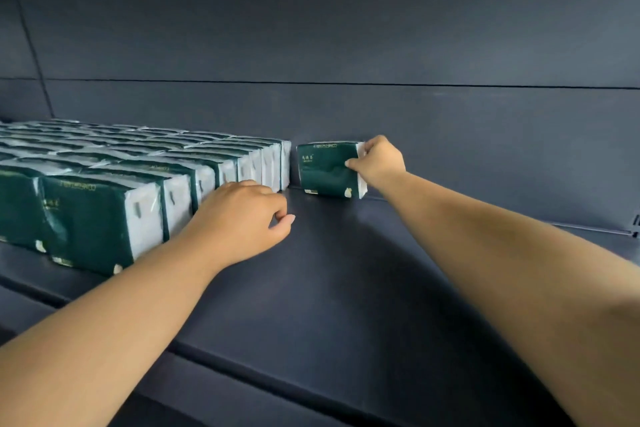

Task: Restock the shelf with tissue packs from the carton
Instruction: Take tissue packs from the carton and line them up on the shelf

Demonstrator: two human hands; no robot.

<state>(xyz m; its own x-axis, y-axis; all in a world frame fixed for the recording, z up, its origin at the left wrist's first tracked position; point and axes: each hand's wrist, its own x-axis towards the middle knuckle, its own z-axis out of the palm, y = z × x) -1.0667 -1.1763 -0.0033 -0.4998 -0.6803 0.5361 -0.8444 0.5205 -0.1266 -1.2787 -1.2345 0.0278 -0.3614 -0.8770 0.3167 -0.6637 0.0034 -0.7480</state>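
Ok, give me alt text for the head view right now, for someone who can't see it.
The right hand holds a single green tissue pack upright at the back of a dark shelf, a small gap from the stocked rows of tissue packs on the left. The left hand, fingers curled, holds nothing beside the rows' right ends.

There is only one view, from a wide-angle camera on the person's head. It looks forward and slightly down, from close, along both forearms onto the dark blue-grey metal shelf (346, 288).
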